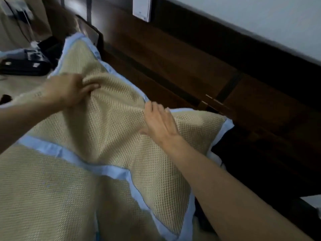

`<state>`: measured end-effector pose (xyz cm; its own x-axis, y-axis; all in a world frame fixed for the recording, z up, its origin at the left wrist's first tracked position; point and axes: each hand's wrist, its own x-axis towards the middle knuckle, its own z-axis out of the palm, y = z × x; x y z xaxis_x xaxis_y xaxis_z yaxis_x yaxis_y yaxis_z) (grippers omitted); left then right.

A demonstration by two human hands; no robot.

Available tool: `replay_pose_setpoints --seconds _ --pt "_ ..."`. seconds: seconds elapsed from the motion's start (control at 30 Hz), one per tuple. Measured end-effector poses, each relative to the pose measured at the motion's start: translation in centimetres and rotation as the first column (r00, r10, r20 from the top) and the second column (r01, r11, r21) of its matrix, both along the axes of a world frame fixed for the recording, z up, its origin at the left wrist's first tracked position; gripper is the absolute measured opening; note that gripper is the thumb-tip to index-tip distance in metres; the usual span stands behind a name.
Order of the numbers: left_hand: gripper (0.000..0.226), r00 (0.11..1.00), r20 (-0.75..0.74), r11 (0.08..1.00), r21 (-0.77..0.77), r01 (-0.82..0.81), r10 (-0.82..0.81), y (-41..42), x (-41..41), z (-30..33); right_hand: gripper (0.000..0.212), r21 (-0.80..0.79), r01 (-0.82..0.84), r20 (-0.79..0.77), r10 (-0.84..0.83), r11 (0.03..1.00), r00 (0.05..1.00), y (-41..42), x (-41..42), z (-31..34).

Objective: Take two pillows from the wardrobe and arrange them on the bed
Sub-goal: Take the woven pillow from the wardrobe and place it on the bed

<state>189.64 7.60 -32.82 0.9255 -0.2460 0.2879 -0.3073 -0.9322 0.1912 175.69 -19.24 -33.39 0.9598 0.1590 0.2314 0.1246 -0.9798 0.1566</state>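
A beige woven pillow [107, 129] with a pale blue border lies on the bed against the dark wooden headboard [173, 63]. My left hand [69, 90] pinches a fold of its cover near the upper left. My right hand [159, 122] rests flat on the pillow's upper middle, fingers together and pointing up toward the blue edge. The bed's beige mat [38, 197] with blue trim spreads below and to the left of the pillow. I cannot make out a second pillow as a separate thing.
Black objects [26, 65] lie on the bed at the far left. A white switch plate [141, 7] hangs on the panel above the headboard. A dark gap [243, 162] runs between the bed and the headboard at right.
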Motion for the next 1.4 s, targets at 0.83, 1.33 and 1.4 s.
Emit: replay_pose_setpoints --seconds 0.83,1.33,1.4 --pt "0.058 0.997 -0.057 0.993 0.106 -0.047 0.053 0.5 14.0 -20.5 0.088 0.215 0.506 -0.142 -0.485 0.836 0.863 -5.1 2.6 -19.7" --pt "0.059 0.843 -0.218 0.811 0.237 0.535 -0.492 -14.9 9.8 -18.1 0.074 0.223 0.332 -0.284 -0.265 0.916 0.921 -5.6 10.0 -16.9" --pt "0.059 0.895 -0.147 0.877 0.186 0.443 -0.421 -11.3 11.9 -19.4 0.078 0.202 0.400 -0.235 -0.352 0.894 0.906 -8.4 7.4 -17.7"
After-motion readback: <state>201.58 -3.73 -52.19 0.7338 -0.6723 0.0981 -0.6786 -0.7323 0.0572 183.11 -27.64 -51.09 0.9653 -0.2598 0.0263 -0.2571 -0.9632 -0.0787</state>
